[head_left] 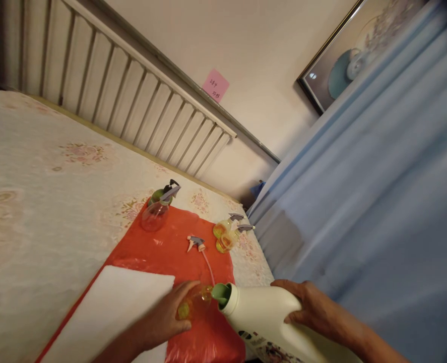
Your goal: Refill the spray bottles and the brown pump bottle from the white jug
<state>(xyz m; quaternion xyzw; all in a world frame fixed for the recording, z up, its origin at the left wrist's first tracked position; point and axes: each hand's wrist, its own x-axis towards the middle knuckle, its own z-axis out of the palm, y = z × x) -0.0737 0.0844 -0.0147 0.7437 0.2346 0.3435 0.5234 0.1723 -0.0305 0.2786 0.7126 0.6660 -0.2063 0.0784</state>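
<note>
A: We start with the largest item, the bed (38, 201) under its pale floral cover; the ribbed headboard (132, 96) stands along its far edge. On the cover lies the red plastic sheet (170, 247), which we take as our landmark.

B: Next in size, we note the white jug (261, 315), tilted over the near right corner of the red sheet, its green spout (222, 293) pointing left. Our right hand (314, 307) grips the jug's upper side, fingers curled over its shoulder.

A: A white cloth (110, 307) covers the near left part of the sheet.

B: Our left hand (166, 315) rests on the sheet's near edge, fingers wrapped around a small yellow bottle (195, 301). The bottle's open neck sits just beside the green spout; whether they touch we cannot tell.

A: At the sheet's far left corner stands a clear spray bottle (155, 212) with a grey trigger. At the far right edge, two small yellow spray bottles (227, 234) stand close together.

B: Smallest: a loose trigger head (196, 243) with its dip tube lies at the centre of the sheet
</note>
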